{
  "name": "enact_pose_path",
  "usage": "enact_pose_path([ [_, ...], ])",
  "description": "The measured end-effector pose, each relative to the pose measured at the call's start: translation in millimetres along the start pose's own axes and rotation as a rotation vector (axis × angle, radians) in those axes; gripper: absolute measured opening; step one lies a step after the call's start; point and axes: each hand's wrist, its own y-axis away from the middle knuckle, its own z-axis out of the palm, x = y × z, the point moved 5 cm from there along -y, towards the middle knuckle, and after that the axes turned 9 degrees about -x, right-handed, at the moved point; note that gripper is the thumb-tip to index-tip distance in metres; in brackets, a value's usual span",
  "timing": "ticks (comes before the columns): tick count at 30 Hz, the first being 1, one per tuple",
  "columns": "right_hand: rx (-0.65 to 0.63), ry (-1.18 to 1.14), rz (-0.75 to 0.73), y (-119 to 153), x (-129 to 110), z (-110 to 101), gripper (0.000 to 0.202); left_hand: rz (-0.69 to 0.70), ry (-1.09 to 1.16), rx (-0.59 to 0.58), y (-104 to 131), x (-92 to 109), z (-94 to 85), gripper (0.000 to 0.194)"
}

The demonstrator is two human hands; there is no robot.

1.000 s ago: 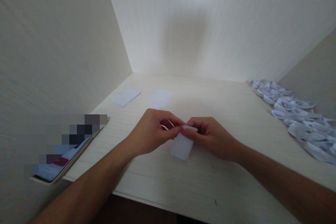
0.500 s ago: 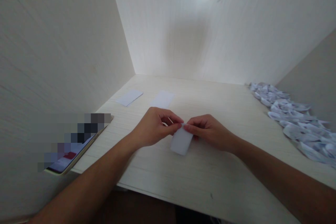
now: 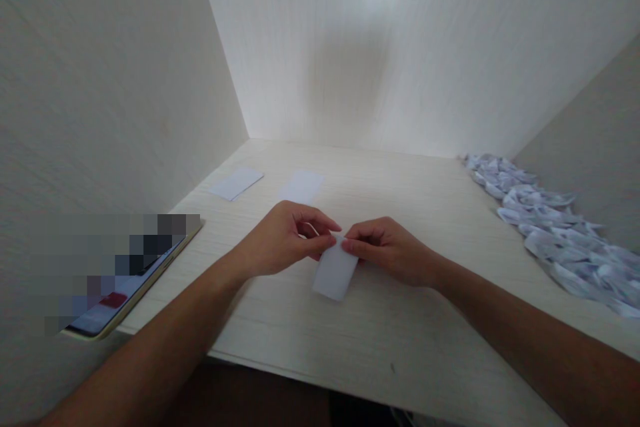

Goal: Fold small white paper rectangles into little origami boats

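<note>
A small white paper piece is held above the pale table, its lower end pointing toward the front edge. My left hand pinches its upper left corner between thumb and fingers. On the upper right side, my right hand grips the same paper, thumb on top and the other fingers curled behind it. The two thumbs are close together. Beyond my left hand lies a white sheet, partly covered by that hand, and farther left is another small stack of white paper.
A long pile of folded white paper pieces runs along the right side of the table. At the left edge rests a phone, partly pixelated. Pale panels stand behind and on both sides.
The whole view has shifted slightly, so things sit a little farther left. Both hands still hold the paper, which shows slightly more of its surface.
</note>
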Motion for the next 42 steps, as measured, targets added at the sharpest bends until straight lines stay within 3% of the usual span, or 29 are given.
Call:
enact_pose_path([
  [5,0.062,0.041,0.006,0,-1,-2,0.037,0.019,0.071,0.023,-2,1,-0.8,0.034],
  [22,0.264,0.033,-0.015,2,-4,-5,0.031,-0.085,0.060,-0.068,-2,-11,-1.9,0.027],
  [30,0.177,-0.031,-0.010,-1,4,-7,0.030,-0.086,0.017,-0.069,-4,-12,-3.4,0.022],
  [39,0.037,-0.016,0.018,0,4,4,0.038,-0.077,-0.070,-0.209,2,-8,5.2,0.027],
  [42,0.067,0.001,0.034,0,4,4,0.038,-0.072,-0.074,-0.197,1,-7,5.4,0.027],
])
